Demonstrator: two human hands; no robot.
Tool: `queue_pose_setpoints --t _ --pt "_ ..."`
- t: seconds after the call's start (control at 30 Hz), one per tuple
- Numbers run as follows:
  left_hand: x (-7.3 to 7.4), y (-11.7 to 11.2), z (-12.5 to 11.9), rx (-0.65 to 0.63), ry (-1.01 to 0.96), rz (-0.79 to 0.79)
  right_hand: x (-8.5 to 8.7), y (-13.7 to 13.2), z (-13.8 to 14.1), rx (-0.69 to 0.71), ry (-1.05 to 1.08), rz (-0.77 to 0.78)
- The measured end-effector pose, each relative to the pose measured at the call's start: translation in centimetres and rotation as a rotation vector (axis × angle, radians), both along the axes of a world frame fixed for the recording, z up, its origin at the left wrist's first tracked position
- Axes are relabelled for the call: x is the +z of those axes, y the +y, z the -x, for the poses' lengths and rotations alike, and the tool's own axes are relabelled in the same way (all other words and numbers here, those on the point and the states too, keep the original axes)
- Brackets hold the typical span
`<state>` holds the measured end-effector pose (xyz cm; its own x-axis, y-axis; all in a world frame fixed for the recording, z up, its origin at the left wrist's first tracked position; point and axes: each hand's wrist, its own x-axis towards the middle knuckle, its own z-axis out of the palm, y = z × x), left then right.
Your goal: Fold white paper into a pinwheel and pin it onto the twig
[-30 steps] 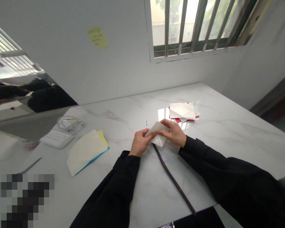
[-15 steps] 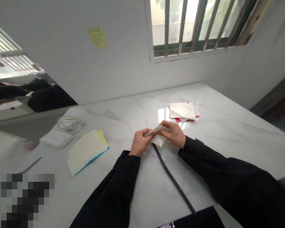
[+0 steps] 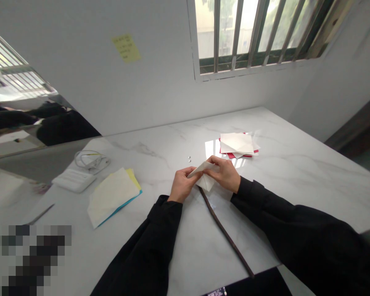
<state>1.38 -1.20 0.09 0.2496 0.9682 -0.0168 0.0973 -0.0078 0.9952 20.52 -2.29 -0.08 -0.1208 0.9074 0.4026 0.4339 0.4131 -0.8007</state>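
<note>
Both of my hands hold one piece of folded white paper (image 3: 206,181) above the marble-patterned table. My left hand (image 3: 182,184) pinches its left edge, and my right hand (image 3: 227,174) grips the right side with the thumb on the near face. A crease runs down the lower flap between them. My fingers cover part of the upper fold. Just below the paper, a long dark brown cord or strap (image 3: 223,231) runs toward the table's near edge; whether it touches the paper I cannot tell.
Beyond my right hand lies a stack of white and red paper sheets (image 3: 237,144). White, yellow and blue sheets (image 3: 115,197) lie to the left, near a white box (image 3: 74,181) and a coiled white cable (image 3: 91,160). Two tiny shiny dots (image 3: 189,159) sit past my left hand.
Both hands keep their hold on the folded paper. Its upper fold sits very slightly higher; otherwise almost nothing has moved.
</note>
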Motion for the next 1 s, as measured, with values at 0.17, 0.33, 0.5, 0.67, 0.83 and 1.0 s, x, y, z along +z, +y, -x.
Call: queue_pose_setpoints --t 0.17,0.33,0.5,0.67,0.83,1.0 --pt "-0.3 0.5 0.3 0.002 -0.029 0.033 0.2 0.1 -0.1 0.021 0.075 0.069" --pt "-0.6 0.7 0.3 0.036 -0.092 0.078 -0.3 0.9 -0.2 0.135 0.257 0.174" --pt "-0.8 0.6 0.3 0.038 -0.119 0.089 -0.4 1.1 -0.3 0.183 0.336 0.281" --pt "-0.6 0.6 0.3 0.032 -0.171 0.089 0.2 0.8 -0.3 0.175 0.388 0.392" --pt "-0.3 0.3 0.3 0.016 -0.144 0.069 0.0 0.7 -0.2 0.187 0.485 0.462" --pt "0.5 0.1 0.2 -0.015 -0.137 0.068 -0.5 0.8 -0.3 0.199 0.567 0.562"
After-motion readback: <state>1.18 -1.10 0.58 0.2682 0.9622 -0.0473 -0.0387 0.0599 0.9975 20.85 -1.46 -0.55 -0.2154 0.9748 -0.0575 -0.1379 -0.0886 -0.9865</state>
